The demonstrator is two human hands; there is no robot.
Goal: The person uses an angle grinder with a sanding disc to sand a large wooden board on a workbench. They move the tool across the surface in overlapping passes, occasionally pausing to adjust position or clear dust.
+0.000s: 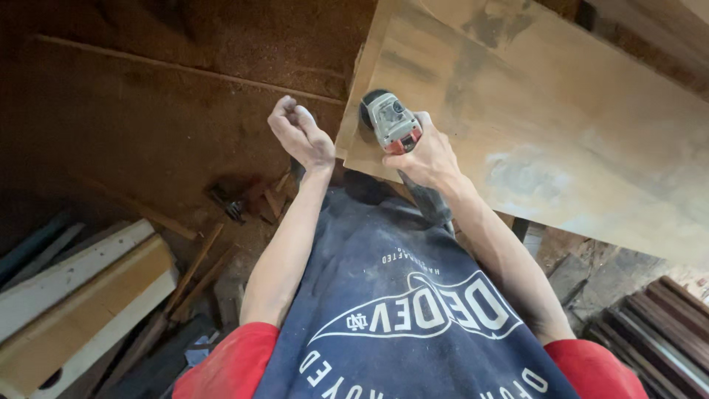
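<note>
Nearest the camera hangs a dark blue apron [413,295] over red sleeves [233,366]. Pale planks [81,295] lie stacked low to the left, dark slats [665,325] low to the right, with thin wood scraps [196,270] scattered on the sawdust-brown floor between. Beyond, the right hand [428,159] is clenched around a grey and red angle grinder [391,122], its round black disc against the near edge of a broad, smooth, tan wooden board [561,118] with dusty pale patches. The left hand [299,133] is curled loosely at the board's corner; whether it grasps anything cannot be told.
</note>
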